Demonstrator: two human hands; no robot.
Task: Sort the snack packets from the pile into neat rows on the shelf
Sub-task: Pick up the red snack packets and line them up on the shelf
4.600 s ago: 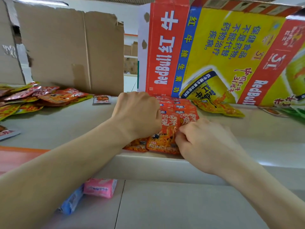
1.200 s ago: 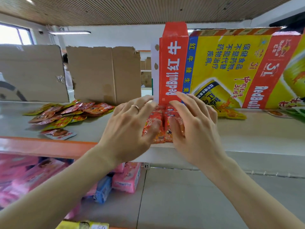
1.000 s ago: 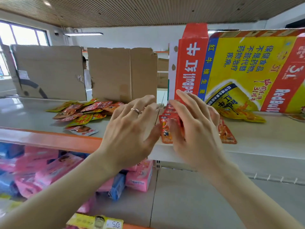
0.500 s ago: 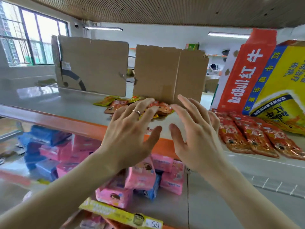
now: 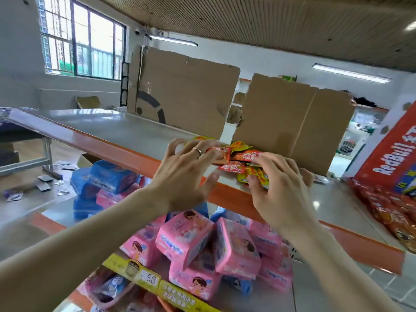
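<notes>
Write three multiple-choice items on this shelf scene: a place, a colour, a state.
1. Where does the loose pile of red and yellow foil snack packets lie?
A. On the floor
B. On the upper grey metal shelf, in front of a brown cardboard sheet
C. In a wire basket

2. What colour is that shelf's front edge?
A. Orange
B. Green
C. Black

3. How do the pile's packets lie?
A. In neat rows
B. Stacked upright
C. Jumbled and overlapping

Key: 1 B, it sits at the cardboard's foot; 2 A, the strip is orange; 3 C, packets cross at odd angles.
</notes>
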